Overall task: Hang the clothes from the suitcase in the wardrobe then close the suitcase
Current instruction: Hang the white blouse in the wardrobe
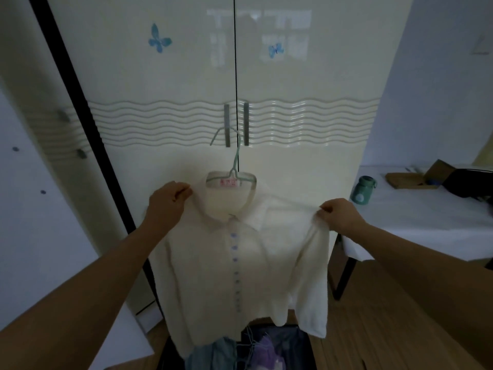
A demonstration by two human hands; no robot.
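Note:
A white button-up shirt (240,263) with small purple buttons hangs on a pale green hanger (234,166) held up in front of the shut wardrobe doors (170,84). My left hand (168,198) pinches the shirt's left shoulder. My right hand (338,214) pinches its right shoulder. The hanger's hook reaches up to about the level of the two metal door handles (236,124). Below the shirt's hem lies the open dark suitcase (290,340), with blue and purple clothes (213,353) in it.
A white-covered table (416,217) stands at the right, bearing a teal flask (364,189), a brown cardboard box (424,174) and a dark item. The wardrobe doors carry blue butterfly stickers. Wooden floor (373,329) lies beside the suitcase.

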